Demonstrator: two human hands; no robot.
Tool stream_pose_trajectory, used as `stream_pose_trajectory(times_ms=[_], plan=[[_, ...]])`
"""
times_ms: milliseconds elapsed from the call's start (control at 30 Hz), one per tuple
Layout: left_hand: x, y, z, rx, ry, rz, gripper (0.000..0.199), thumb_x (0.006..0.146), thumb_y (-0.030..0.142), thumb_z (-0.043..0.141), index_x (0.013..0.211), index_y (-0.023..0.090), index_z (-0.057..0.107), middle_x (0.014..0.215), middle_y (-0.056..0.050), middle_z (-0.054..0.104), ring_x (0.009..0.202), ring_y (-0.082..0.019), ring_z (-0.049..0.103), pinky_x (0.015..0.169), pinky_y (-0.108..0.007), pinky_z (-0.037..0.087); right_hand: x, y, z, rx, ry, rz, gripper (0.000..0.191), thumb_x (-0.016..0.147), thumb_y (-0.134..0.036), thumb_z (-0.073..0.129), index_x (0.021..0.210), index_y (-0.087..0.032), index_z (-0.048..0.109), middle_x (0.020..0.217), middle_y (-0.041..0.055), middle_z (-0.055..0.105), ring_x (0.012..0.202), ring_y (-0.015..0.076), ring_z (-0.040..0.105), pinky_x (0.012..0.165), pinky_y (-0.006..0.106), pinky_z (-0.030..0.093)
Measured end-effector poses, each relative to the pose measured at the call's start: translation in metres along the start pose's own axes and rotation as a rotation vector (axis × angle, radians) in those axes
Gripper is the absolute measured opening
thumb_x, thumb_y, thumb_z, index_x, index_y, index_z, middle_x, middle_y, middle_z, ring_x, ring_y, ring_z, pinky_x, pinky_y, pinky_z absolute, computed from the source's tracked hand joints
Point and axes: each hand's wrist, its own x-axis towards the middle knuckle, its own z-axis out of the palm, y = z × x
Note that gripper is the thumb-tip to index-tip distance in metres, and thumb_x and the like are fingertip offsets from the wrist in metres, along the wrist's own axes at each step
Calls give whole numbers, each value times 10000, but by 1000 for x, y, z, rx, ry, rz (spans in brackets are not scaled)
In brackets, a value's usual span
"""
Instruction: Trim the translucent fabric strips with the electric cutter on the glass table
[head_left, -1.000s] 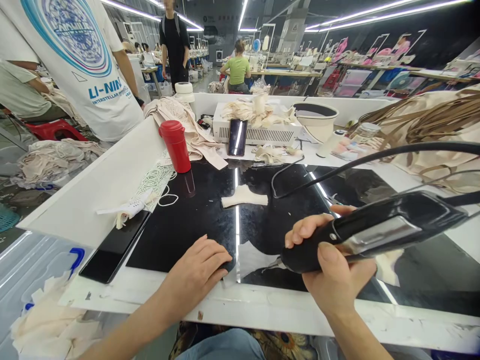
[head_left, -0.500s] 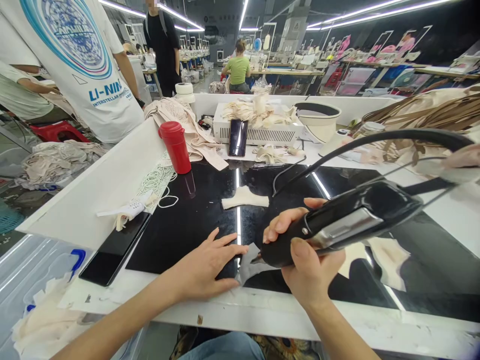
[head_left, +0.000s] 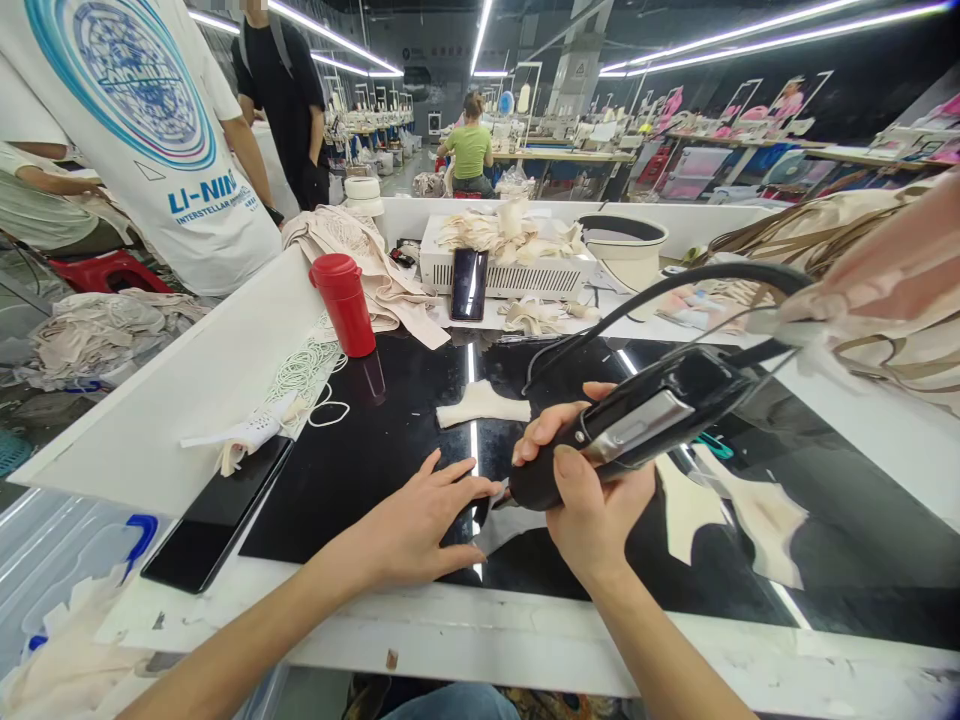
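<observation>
My right hand (head_left: 600,500) is closed around a black handheld power tool (head_left: 645,410) with a silver side lever. The tool's metal tip points down left, close to my left index fingertip. Under the tip, a thin grey sheet (head_left: 517,520) lies on the glossy black board (head_left: 352,480), partly hidden by the tool and my right hand. My left hand (head_left: 424,520) rests on the board, fingers spread. Beyond it sits a cream fabric piece (head_left: 484,403). Right of my right hand lie two more cream pieces, one nearer (head_left: 684,510) and one farther (head_left: 772,520).
Another person's hand (head_left: 885,260) reaches in from the right by the tool's cable (head_left: 675,280). A red cup (head_left: 343,305), a propped phone (head_left: 469,285) and a white vented box (head_left: 510,270) stand behind. A dark flat device (head_left: 217,515) lies left.
The view has shifted slightly. The tool and my right hand have moved left, bringing the tip nearer my left index finger. The other person's hand has come further in. A teal item now shows behind the tool.
</observation>
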Motion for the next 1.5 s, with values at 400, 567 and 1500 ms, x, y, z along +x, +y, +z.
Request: stream_pose_trajectory(times_ms=[400,567,1500], plan=[[2,0,-2,-7,-37,-40,762,864,425,749,1512,346,357,1547,-5,491,1530,-282,265,1255,-611,33,-2,-4,-18,-47,13,-9,417,865,-288,746,1215,-271,520,833,-28,629,638,142,625,594,317,552],[2,2,-3,4,-42,-51,756,856,430,760,1503,344,379,1557,-10,481,1533,-292,254,1251,-616,36,-2,-3,-20,-52,13,-7,412,870,-274,731,1221,-274,515,837,-29,625,634,139,625,592,314,546],[3,1,-2,145,-82,57,439,946,458,653,1376,403,586,1554,-5,486,1504,-389,290,1182,-735,78,2,7,-4,-64,41,16,412,872,-315,715,1213,-274,487,796,-42,621,575,130,605,563,307,543]])
